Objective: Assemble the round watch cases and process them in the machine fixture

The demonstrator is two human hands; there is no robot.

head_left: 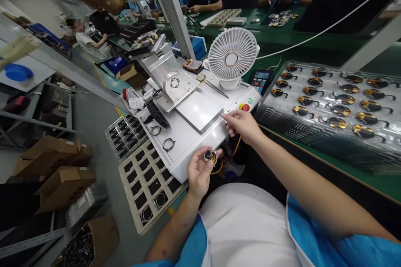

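Observation:
A small round watch case (pixel 210 157) with a silver rim and a dark and gold face sits between the thumb and fingers of my left hand (pixel 199 175), in front of the white machine. My right hand (pixel 242 126) is pinched closed at the machine's front edge, close to the flat metal plate (pixel 203 110). A tiny pale spot shows at its fingertips, too small to make out. On the machine's top, left of the plate, lie two dark watch rings (pixel 168 144).
A white fan (pixel 232 58) stands at the machine's back, behind a red stop button (pixel 244 107). Stacked clear trays (pixel 282 112) with dark-gold round parts are on the right. A cream tray (pixel 140 223) holds several watch rings at lower left. Co-workers sit across the green bench (pixel 266 37).

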